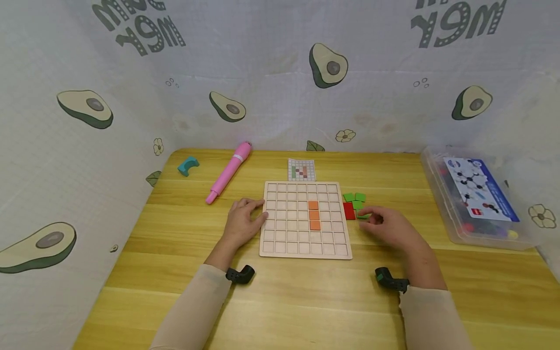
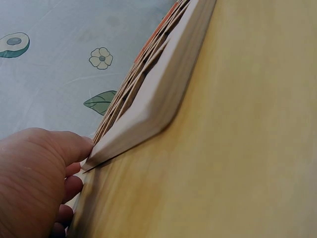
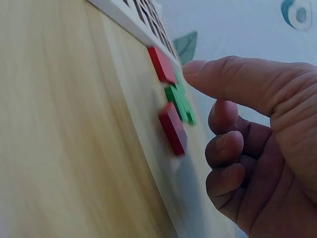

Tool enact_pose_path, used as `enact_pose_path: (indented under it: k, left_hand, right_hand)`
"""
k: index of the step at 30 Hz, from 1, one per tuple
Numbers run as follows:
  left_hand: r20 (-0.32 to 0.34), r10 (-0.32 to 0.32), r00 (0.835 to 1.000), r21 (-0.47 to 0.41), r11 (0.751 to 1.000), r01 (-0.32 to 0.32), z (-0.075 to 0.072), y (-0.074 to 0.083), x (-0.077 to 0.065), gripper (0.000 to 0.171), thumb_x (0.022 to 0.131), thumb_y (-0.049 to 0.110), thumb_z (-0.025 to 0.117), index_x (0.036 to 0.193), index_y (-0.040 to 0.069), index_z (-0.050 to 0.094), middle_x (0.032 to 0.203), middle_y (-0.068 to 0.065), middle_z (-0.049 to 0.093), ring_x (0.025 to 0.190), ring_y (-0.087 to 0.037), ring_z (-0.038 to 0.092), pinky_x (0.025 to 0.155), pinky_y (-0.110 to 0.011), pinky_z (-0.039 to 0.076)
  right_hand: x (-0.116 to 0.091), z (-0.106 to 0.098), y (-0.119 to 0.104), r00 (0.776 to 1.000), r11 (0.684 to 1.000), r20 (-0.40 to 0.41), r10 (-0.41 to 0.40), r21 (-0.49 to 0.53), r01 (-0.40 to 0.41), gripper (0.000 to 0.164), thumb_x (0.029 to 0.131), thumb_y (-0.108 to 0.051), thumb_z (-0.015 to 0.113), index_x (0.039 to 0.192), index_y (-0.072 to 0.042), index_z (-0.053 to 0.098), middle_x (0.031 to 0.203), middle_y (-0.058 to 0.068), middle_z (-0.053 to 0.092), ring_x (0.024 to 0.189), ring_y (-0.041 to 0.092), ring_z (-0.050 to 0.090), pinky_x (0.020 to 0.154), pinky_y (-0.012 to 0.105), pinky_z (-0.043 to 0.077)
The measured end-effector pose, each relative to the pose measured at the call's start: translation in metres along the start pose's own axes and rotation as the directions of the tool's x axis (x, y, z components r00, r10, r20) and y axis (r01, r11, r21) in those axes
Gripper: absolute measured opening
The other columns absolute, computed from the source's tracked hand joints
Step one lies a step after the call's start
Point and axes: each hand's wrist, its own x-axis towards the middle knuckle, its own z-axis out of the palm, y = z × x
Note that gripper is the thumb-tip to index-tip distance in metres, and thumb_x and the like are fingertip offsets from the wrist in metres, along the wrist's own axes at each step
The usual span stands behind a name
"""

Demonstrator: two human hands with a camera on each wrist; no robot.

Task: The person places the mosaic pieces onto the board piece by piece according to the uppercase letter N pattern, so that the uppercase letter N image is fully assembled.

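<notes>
- Head view: a person is steadying the wooden grid board [image 1: 305, 219] with the left hand [image 1: 243, 219], fingers lying relaxed against its left edge, while the right hand [image 1: 387, 226] is curling over loose green tiles [image 1: 355, 198] and a red tile [image 1: 348, 210] just right of the board. Three orange tiles [image 1: 313, 214] are sitting in the grid.
- Left wrist view: the fingers [image 2: 74, 148] are pressing the board's corner [image 2: 143, 119]; keeping that pressure should stop it sliding.
- Right wrist view: thumb [image 3: 233, 79] extended, fingers curled, gripping nothing clearly; a clean pinch by a tile's edges looks wisest.
</notes>
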Motion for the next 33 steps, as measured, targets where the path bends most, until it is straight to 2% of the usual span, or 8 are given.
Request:
enact_pose_path:
  k: [3, 7, 13, 24, 33]
  left_hand:
    - [0.001, -0.001, 1.0, 0.006, 1.0, 0.001, 0.0, 0.0, 0.0, 0.043, 0.096, 0.034, 0.069, 0.135, 0.016, 0.068, 0.124, -0.01, 0.066, 0.111, -0.028, 0.054, 0.1, -0.045, 0.042]
    - [0.002, -0.004, 1.0, 0.007, 1.0, 0.004, 0.0, -0.001, 0.0, 0.043, 0.096, 0.034, 0.069, 0.136, 0.016, 0.068, 0.124, -0.009, 0.065, 0.11, -0.028, 0.054, 0.099, -0.045, 0.042]
    - [0.002, -0.006, 1.0, 0.005, 1.0, 0.006, 0.0, 0.0, 0.001, 0.042, 0.097, 0.034, 0.068, 0.135, 0.016, 0.068, 0.124, -0.01, 0.065, 0.111, -0.029, 0.054, 0.1, -0.045, 0.042]
    - [0.002, -0.005, 1.0, -0.002, 1.0, 0.005, -0.001, 0.002, 0.0, 0.043, 0.096, 0.033, 0.069, 0.135, 0.016, 0.068, 0.123, -0.009, 0.066, 0.11, -0.029, 0.053, 0.099, -0.045, 0.042]
    - [0.002, -0.009, 1.0, 0.001, 1.0, 0.009, -0.001, 0.001, 0.0, 0.043, 0.096, 0.033, 0.069, 0.135, 0.016, 0.068, 0.124, -0.009, 0.066, 0.111, -0.029, 0.053, 0.1, -0.045, 0.042]
  right_hand:
    - [-0.003, -0.007, 0.009, 1.0, 1.0, 0.001, 0.024, 0.001, -0.024, 0.036, 0.098, -0.029, 0.069, 0.128, -0.009, 0.065, 0.092, 0.007, 0.057, 0.078, 0.02, 0.05, 0.064, 0.029, 0.041]
    - [-0.008, -0.014, 0.02, 0.999, 1.0, 0.025, 0.02, 0.006, -0.021, 0.036, 0.098, -0.024, 0.068, 0.13, -0.007, 0.064, 0.092, 0.007, 0.056, 0.078, 0.02, 0.049, 0.063, 0.028, 0.041]
    - [-0.009, -0.016, 0.028, 0.999, 1.0, 0.041, 0.023, -0.002, -0.023, 0.036, 0.099, -0.02, 0.065, 0.132, -0.006, 0.063, 0.092, 0.006, 0.056, 0.08, 0.02, 0.049, 0.064, 0.028, 0.04]
    - [-0.009, -0.014, 0.029, 0.995, 0.997, 0.063, 0.074, -0.021, -0.072, 0.034, 0.1, -0.018, 0.063, 0.132, -0.006, 0.063, 0.093, 0.008, 0.055, 0.078, 0.02, 0.049, 0.063, 0.029, 0.04]
    - [-0.007, -0.01, 0.028, 0.996, 0.997, 0.047, 0.077, 0.018, -0.078, 0.036, 0.096, -0.025, 0.071, 0.124, -0.005, 0.063, 0.091, 0.006, 0.054, 0.077, 0.021, 0.048, 0.063, 0.029, 0.039]
